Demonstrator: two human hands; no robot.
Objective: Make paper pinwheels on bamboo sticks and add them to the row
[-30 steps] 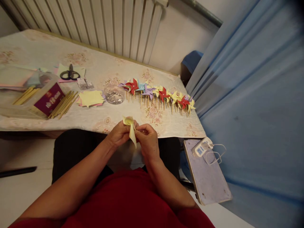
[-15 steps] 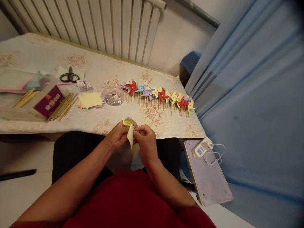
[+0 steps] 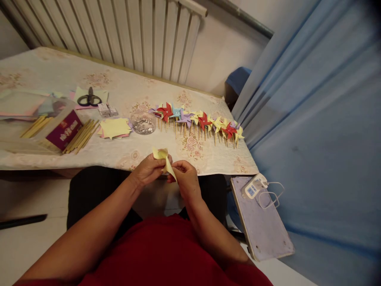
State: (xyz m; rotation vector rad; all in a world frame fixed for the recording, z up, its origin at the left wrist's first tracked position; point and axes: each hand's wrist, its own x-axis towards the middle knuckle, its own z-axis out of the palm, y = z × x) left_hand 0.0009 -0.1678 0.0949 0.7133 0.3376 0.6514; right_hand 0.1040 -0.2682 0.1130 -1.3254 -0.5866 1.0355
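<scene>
Over my lap, just in front of the table edge, both hands pinch a pale yellow paper piece (image 3: pixel 164 159) that is partly folded into a pinwheel shape. My left hand (image 3: pixel 146 171) grips its upper folded part. My right hand (image 3: pixel 186 179) pinches a loose flap that hangs down to the right. On the table (image 3: pixel 125 151) beyond them lies a row of finished paper pinwheels (image 3: pixel 198 119) on sticks, red, yellow, blue and purple. A small clear dish of shiny bits (image 3: pixel 143 121) stands left of that row.
A stack of cut yellow and pink paper squares (image 3: pixel 114 128), wooden sticks (image 3: pixel 80 136), a purple box (image 3: pixel 64 130), small packets (image 3: pixel 105 109) and black scissors (image 3: pixel 89 97) lie at the left. A radiator (image 3: pixel 133 31) stands behind. A blue curtain (image 3: pixel 321 119) hangs right; a stool with a small device (image 3: pixel 253 186) stands beside me.
The loose paper flap has swung from hanging straight down to slanting right, and my right hand has shifted slightly lower. The view has tilted a little.
</scene>
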